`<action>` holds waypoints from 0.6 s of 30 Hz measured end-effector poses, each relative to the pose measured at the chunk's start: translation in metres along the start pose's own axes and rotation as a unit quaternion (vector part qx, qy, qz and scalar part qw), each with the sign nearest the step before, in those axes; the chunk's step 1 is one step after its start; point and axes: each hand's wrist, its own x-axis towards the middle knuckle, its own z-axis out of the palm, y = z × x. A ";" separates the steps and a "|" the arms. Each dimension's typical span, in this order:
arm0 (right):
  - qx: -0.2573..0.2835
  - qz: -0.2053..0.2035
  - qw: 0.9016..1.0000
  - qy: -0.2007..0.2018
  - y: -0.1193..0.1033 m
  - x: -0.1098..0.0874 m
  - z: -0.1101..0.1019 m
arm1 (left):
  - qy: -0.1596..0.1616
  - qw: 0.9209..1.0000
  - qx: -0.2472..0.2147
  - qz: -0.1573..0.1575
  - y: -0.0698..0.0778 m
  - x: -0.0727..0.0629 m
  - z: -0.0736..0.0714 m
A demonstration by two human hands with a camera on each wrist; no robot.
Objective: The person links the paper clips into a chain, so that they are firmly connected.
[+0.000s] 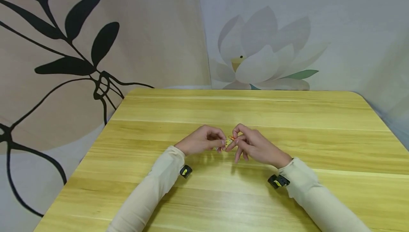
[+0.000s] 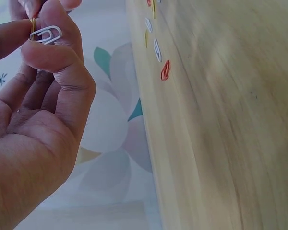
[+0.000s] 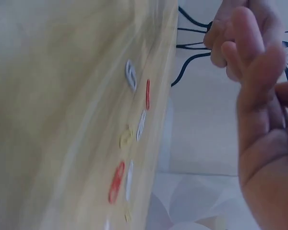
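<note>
My left hand (image 1: 204,141) pinches a white paper clip (image 2: 46,35) between thumb and forefinger; most of the clip shows above the fingertips. A yellow paper clip (image 2: 32,24) meets its end and runs up to the fingertips of my right hand (image 1: 257,147), which pinch it. Both hands are held close together over the table, fingertips nearly meeting. From the right wrist, the right hand's fingers hide the clips. Loose on the wood beyond the hands lie an orange-red paper clip (image 2: 165,70) and another white paper clip (image 2: 157,50).
Several more clips are scattered along the wooden table (image 1: 287,203), among them a red clip (image 3: 116,183), a yellow clip (image 3: 126,137) and a white clip (image 3: 141,125). Behind the far edge hangs a cloth backdrop (image 1: 166,40) with printed leaves and a flower.
</note>
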 end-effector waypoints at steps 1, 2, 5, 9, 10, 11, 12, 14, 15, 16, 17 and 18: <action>0.003 0.004 1.000 -0.002 0.000 0.001 0.001 | 0.001 1.000 0.001 0.000 0.000 0.000 0.000; 0.008 0.009 1.000 -0.002 -0.001 0.001 0.002 | 0.002 1.000 0.002 0.000 0.000 0.000 0.000; 0.025 0.024 0.999 0.003 -0.001 0.003 0.004 | 0.004 1.000 -0.001 -0.001 0.000 0.000 0.000; 0.049 0.031 0.998 0.017 -0.002 0.004 0.007 | 0.009 1.000 -0.001 -0.003 0.002 0.000 -0.001; 0.053 0.030 0.998 0.022 -0.002 0.004 0.007 | 0.010 1.000 -0.001 -0.004 0.002 0.000 -0.002; 0.058 0.030 0.998 0.027 -0.002 0.004 0.008 | 0.011 1.000 0.000 -0.004 0.003 0.000 -0.002; 0.062 0.030 0.997 0.032 -0.002 0.005 0.008 | 0.012 1.000 0.001 -0.005 0.003 0.000 -0.002; 0.066 0.030 0.997 0.040 -0.001 0.005 0.009 | 0.011 1.000 0.002 -0.005 0.004 0.001 -0.002; 0.067 0.029 0.996 0.043 0.000 0.006 0.009 | 0.011 1.000 0.001 -0.006 0.004 0.001 -0.002; 0.069 0.029 0.996 0.046 0.000 0.006 0.010 | 0.011 1.000 0.001 -0.006 0.004 0.001 -0.003; 0.069 0.027 0.996 0.048 0.000 0.006 0.010 | 0.010 1.000 0.000 -0.006 0.004 0.001 -0.003; 0.069 0.026 0.996 0.050 0.001 0.006 0.011 | 0.010 1.000 -0.002 -0.006 0.004 0.000 -0.003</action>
